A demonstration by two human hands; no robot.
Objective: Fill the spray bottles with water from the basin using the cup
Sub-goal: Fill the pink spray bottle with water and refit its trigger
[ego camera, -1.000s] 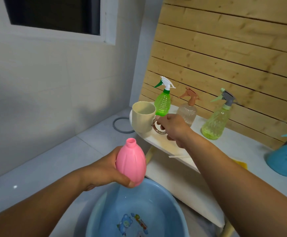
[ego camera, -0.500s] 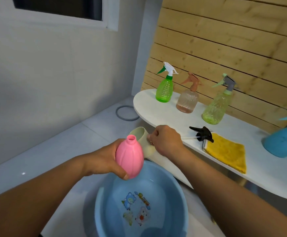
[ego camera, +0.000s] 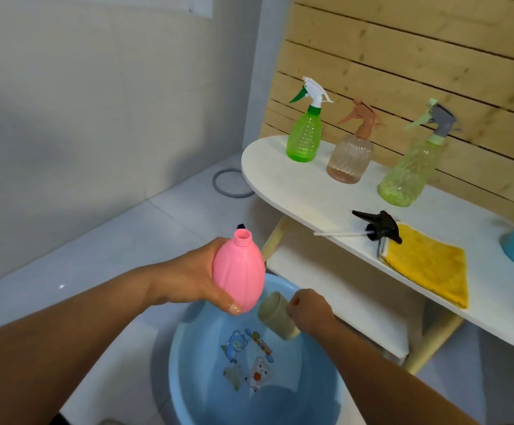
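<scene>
- The beige cup [ego camera: 277, 317] lay tipped on its side low in the centre of the frame, over the blue basin [ego camera: 185, 363], its mouth turned toward the left; the right hand [ego camera: 309, 311] gripped it at the handle side.
- The scoop looked best done by dipping the rim under the water, then levelling the cup before lifting, filled only partway so it would not slop.
- The left hand [ego camera: 194, 277] held the pink spray bottle [ego camera: 239, 274] upright just above the basin, neck open; keeping it there would let spills fall back in.
- A narrow neck called for a slow, thin pour.
- On the white worktop [ego camera: 280, 179] at right lay the black spray head [ego camera: 378, 225], beside a yellow cloth [ego camera: 427, 262].
</scene>
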